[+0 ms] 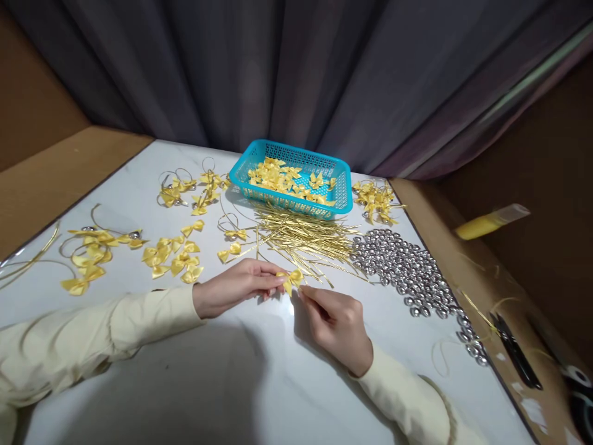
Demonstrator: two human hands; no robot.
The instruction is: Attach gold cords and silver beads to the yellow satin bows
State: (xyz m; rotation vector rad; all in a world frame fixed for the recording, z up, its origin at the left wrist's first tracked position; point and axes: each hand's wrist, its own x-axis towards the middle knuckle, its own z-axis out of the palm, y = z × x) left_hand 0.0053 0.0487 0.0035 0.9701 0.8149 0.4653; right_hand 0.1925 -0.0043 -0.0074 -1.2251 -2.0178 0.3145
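Between the thumb and fingers of my left hand is a yellow satin ribbon bow, held just above the white tabletop. My right hand is closed in a pinch at the bow's right end; what sits between its fingertips is too small to make out. Just beyond the hands lies a heap of gold twist ties. Loose yellow bows lie to the left of my left hand. A wide spread of shiny silver bells or beads covers the table on the right.
A turquoise plastic basket with yellow bows inside stands at the back. Bows with wire loops and silver pieces lie in groups at left, back left and back right. Black-handled snips and a yellow tube are at the right edge.
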